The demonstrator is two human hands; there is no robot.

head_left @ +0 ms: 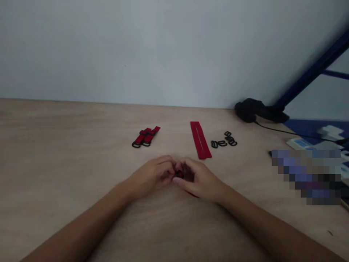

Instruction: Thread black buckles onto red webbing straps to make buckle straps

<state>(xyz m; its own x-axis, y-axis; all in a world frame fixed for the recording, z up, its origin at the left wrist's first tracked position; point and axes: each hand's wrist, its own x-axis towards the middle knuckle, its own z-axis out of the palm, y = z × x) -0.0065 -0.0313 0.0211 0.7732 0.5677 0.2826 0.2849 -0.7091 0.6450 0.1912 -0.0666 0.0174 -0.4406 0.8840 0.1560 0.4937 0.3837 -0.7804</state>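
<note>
Both of my hands meet at the middle of the table, fingertips together around a small piece of work. My right hand (203, 180) is closed on a red strap (194, 195), whose edge shows under the palm. Between the fingertips is a small black buckle (178, 174) with red webbing at it; its exact shape is mostly hidden. My left hand (152, 176) pinches at the buckle from the left. Beyond the hands lie red straps fitted with black hooks and sliders (146, 137). To their right are flat red strips (200, 140) lying side by side.
Several loose black hooks and sliders (222, 143) lie right of the red strips. A black object with a cable (252, 110) sits at the back right against the wall. Blurred-out items (308, 178) and white-and-blue things (300, 143) occupy the right edge.
</note>
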